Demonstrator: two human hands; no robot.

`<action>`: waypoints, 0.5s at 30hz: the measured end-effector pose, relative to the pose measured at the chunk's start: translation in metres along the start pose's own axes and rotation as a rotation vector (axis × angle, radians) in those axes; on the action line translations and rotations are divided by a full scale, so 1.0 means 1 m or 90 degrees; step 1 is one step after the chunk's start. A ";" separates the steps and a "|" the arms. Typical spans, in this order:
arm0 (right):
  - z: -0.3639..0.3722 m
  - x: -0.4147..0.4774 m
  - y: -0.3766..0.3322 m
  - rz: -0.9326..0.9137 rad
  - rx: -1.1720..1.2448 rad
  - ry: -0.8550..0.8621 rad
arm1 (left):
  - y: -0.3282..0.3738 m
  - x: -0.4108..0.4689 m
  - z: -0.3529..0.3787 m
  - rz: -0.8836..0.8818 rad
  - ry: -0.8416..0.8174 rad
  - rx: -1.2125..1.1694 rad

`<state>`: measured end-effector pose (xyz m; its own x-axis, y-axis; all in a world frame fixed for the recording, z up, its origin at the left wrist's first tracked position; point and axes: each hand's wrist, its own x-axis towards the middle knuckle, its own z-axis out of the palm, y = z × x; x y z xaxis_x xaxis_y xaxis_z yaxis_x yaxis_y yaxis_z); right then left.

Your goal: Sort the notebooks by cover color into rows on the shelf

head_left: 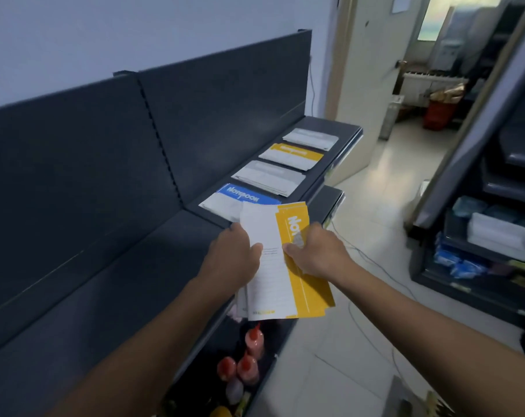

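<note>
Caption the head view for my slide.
Left hand and right hand grip yellow-covered notebooks near a four-notebook row on the shelf.

1. The left arm point(152, 332) enters from 7 o'clock; the left hand point(235, 254) pinches the yellow notebook point(309, 293), thumb on top.
2. The right arm point(420, 311) enters from 4 o'clock; the right hand point(318, 254) grips the same notebook, thumb on top.
3. The hands lie near each other, apart.
</note>
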<state>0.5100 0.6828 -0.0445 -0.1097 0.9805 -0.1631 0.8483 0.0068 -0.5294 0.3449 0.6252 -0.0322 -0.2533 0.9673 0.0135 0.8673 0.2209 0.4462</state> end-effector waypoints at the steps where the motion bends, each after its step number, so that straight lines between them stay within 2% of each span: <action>1: -0.007 0.013 0.006 0.007 0.002 0.006 | 0.010 0.014 0.006 0.011 -0.003 0.001; 8: -0.045 0.105 0.043 0.080 0.002 0.027 | 0.062 0.123 0.045 0.066 -0.032 0.027; 15: -0.089 0.207 0.075 0.147 -0.001 0.064 | 0.118 0.239 0.076 0.170 -0.040 0.033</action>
<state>0.5969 0.9042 -0.0437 0.1385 0.9708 -0.1958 0.8458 -0.2187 -0.4866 0.4190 0.8918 -0.0443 0.0133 0.9975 0.0688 0.9211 -0.0390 0.3875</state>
